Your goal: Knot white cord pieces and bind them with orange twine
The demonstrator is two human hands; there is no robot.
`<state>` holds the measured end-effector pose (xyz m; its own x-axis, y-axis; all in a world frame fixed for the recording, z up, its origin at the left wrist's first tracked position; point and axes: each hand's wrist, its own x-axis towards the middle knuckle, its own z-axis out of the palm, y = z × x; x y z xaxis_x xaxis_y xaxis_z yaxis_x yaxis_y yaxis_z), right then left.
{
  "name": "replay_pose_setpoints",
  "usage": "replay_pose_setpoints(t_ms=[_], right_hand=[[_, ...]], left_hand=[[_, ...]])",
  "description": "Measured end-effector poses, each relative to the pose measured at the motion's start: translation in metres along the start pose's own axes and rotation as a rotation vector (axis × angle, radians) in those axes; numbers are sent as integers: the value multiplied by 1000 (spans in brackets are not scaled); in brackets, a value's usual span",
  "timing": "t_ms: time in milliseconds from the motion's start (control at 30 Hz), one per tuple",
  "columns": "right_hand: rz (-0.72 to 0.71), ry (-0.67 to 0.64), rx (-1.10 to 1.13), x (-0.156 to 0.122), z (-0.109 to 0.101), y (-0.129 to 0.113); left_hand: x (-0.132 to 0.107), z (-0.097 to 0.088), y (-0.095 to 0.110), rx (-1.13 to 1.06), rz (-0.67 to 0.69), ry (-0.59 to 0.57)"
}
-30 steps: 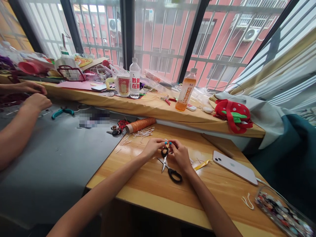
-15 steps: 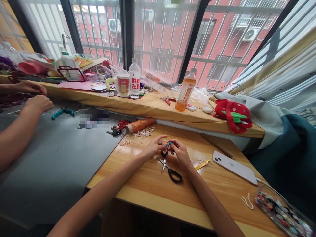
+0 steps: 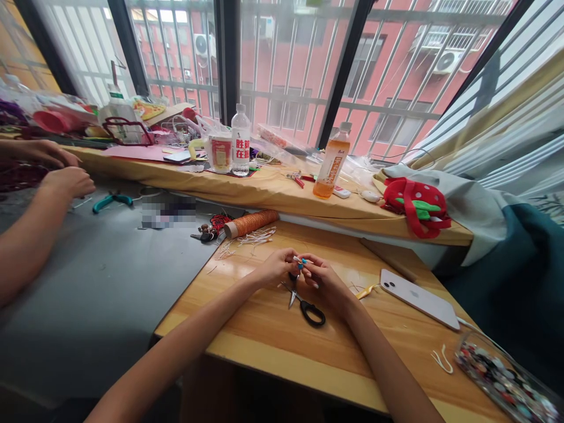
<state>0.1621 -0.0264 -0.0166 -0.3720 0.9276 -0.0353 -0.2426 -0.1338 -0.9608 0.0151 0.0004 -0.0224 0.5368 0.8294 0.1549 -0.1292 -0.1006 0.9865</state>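
Observation:
My left hand (image 3: pixel 282 264) and my right hand (image 3: pixel 324 276) meet above the wooden table, fingertips pinched together. Between them is a small white strand (image 3: pixel 296 258), mostly covered by the fingers and too small to make out fully. Both thumbnails are painted blue. Just under the hands lies a pair of scissors (image 3: pixel 312 314) with black handles, its blades parted; the fingers partly hide its far handle. To the right of my right hand rests a yellow strip (image 3: pixel 366 291).
An orange thread spool (image 3: pixel 253 223) and loose white cords (image 3: pixel 255 237) lie at the table's back left. On the right are a phone (image 3: pixel 418 298), a cord piece (image 3: pixel 443 359) and a bead box (image 3: pixel 506 376). Another person's hands (image 3: pixel 66 173) work at left, near teal pliers (image 3: pixel 112 201).
My hands have drawn closer together, and my left fingers have curled in around the strand. My right hand has turned slightly. The scissors have stayed put. The other person's far hand has shifted a little.

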Motion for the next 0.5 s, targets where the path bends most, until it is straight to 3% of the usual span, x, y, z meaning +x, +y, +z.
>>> replay_pose_setpoints(t_ms=[167,500], right_hand=[[-37,17,-55,2,-1,-1],[-135,107,-115,7,0,1]], left_hand=[[3,-2,-4,-21,-12,16],[2,-4,-1,232,77,160]])
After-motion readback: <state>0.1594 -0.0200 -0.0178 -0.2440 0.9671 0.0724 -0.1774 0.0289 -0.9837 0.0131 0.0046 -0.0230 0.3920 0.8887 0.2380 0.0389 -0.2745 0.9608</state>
